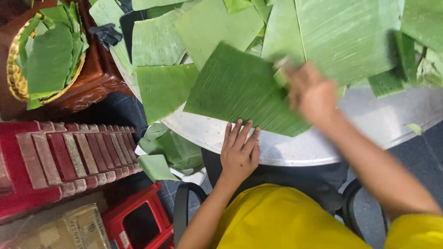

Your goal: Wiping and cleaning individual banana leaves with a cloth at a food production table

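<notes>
A dark green banana leaf piece [240, 90] lies flat near the front edge of a round metal tray [286, 147]. My left hand [240, 150] rests palm down on the tray with its fingertips on the leaf's near edge, fingers together. My right hand [311, 92], blurred with motion, is over the leaf's right side and grips a small folded green wad [280, 74] against it. Several lighter cut leaf pieces [346, 37] lie overlapped across the tray's far part.
A basket [16, 78] of leaf pieces stands on a brown stool at the upper left. Red plastic stools [60, 157] are stacked at the left, with leaf scraps [170, 150] on the floor beside them and a cardboard box [64, 230] below.
</notes>
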